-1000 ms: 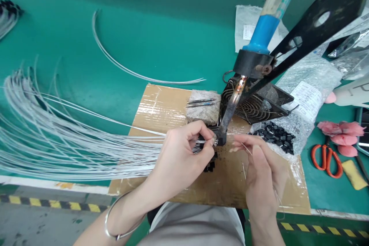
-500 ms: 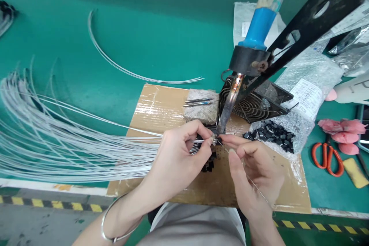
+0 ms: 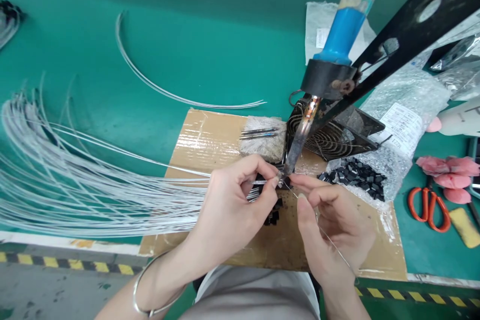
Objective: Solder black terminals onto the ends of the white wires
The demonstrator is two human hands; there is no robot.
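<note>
My left hand (image 3: pixel 234 207) is closed in a pinch on a thin grey-white wire, its end close under the tip of the soldering iron (image 3: pixel 299 142). The exact joint is hidden by my fingertips. My right hand (image 3: pixel 335 225) holds a thin strand of solder wire (image 3: pixel 335 246) between thumb and fingers, its front end reaching up to the iron's tip. A large bundle of grey-white wires (image 3: pixel 142 205) runs in from the left, passing behind my left hand. Small black connectors (image 3: pixel 275 216) lie between my hands, partly covered.
A black metal arm (image 3: pixel 401 45) holds the iron over a cardboard sheet (image 3: pixel 210 135). Behind my hands are a fan (image 3: pixel 333 135) and a wrapped block (image 3: pixel 262 147) with metal rods. Loose black pieces (image 3: pixel 356 177), orange-handled scissors (image 3: pixel 429 210) and a yellow sponge (image 3: pixel 465 227) sit at right.
The view has shifted slightly, so the iron and the things at right appear a little farther right. Both hands keep nearly the same pose and hold.
</note>
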